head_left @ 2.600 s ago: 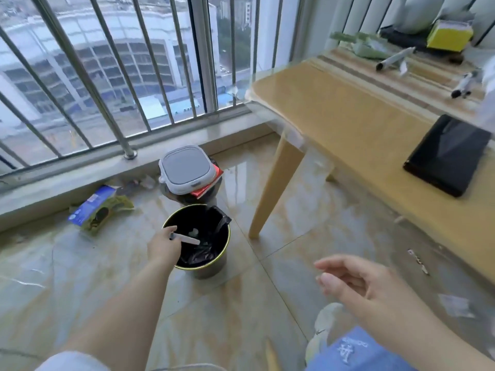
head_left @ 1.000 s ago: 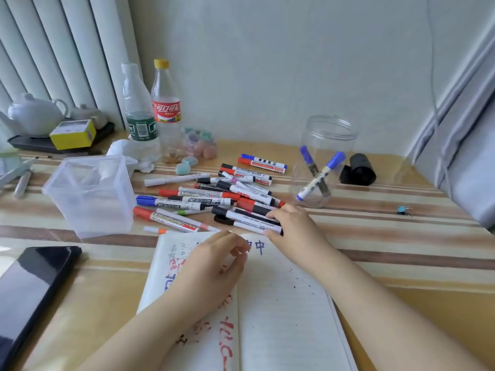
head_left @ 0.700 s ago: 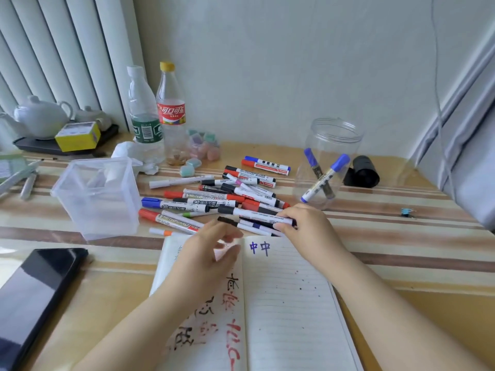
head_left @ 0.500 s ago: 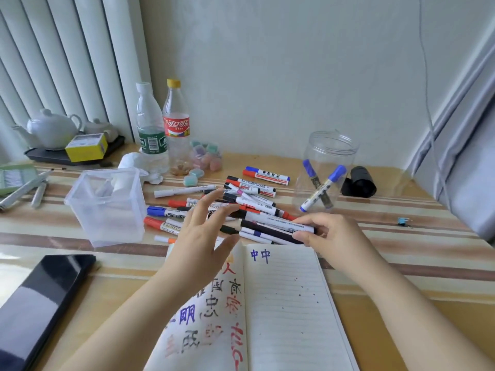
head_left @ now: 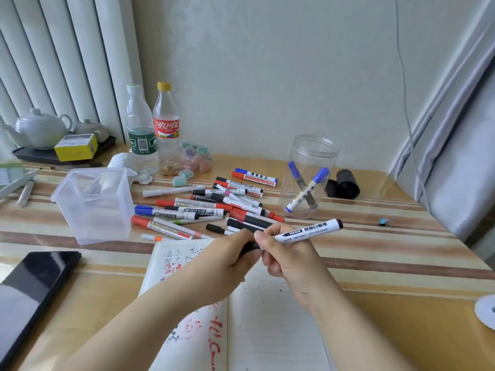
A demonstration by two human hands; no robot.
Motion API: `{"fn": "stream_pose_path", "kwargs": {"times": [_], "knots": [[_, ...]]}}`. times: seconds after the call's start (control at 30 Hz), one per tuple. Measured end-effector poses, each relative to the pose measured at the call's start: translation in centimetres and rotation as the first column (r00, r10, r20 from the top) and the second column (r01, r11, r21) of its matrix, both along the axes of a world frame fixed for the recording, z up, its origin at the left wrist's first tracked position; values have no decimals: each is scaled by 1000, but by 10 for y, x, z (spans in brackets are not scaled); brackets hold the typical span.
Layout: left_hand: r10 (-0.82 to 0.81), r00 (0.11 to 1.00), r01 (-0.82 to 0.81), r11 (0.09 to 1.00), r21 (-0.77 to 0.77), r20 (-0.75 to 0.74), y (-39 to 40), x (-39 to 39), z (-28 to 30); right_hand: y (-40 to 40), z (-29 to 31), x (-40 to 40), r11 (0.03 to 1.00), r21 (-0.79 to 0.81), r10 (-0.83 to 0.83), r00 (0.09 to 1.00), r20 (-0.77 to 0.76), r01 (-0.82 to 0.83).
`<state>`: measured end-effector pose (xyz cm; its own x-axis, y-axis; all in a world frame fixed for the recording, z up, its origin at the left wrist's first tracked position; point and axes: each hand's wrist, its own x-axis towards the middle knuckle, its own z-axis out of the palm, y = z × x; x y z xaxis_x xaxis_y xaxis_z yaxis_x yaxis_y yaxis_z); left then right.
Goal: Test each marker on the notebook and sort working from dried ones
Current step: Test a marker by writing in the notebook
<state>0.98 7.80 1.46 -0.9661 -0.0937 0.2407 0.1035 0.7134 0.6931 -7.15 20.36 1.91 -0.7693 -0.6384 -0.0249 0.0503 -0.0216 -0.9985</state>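
Both hands (head_left: 290,259) hold 1 black marker (head_left: 308,231) above notebook (head_left: 270,325).

White black-capped marker (head_left: 308,232) gripped above open notebook (head_left: 270,325), loose markers (head_left: 211,207) heaped behind, two blue-capped in jar (head_left: 308,178).

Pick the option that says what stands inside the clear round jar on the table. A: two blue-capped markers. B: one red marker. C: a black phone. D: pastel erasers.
A: through the wall of the clear round jar, two blue-capped markers lean crossed against each other, and nothing else shows inside it.
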Motion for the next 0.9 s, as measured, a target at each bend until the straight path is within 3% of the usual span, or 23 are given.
{"fn": "stream_pose_path", "kwargs": {"times": [0.13,0.23,0.27,0.3,0.33,0.4,0.43,0.47,0.53,0.67,0.9], "knots": [[-68,994,66,997,-27,-82,4,-2,4,-15,-2,2,999,-48,-10,999,33,12],[-9,998,9,1000,-3,-59,-2,-5,-4,-16,-3,3,1000,3,4,999,43,-4],[33,999,-33,999,-1,-38,-5,-6,-8,-14,-5,3,996,89,-9,999,-51,13],[84,996,-84,996,2,-18,-8,-7,-12,-10,-10,4,980,181,-37,970,-240,82],[130,992,-130,992,-1,7,-12,-7,-16,-5,-16,3,955,213,-75,862,-501,207],[173,982,-170,985,-37,80,-19,-7,-19,8,-26,-4,902,103,-82,400,-913,419],[168,980,-162,985,-60,111,-21,-7,-21,10,-28,-8,902,76,-11,200,-980,424],[148,980,-139,987,-75,133,-22,-6,-21,8,-30,-12,905,115,96,66,-993,409],[77,984,-64,994,-85,158,-23,-4,-22,1,-38,-19,894,228,274,-68,-959,386],[-26,974,52,993,-107,227,-21,3,-24,-5,-49,-14,862,311,390,-132,-911,399],[-56,951,91,991,-101,303,-27,8,-13,0,-38,-3,811,422,450,30,-893,405]]}}
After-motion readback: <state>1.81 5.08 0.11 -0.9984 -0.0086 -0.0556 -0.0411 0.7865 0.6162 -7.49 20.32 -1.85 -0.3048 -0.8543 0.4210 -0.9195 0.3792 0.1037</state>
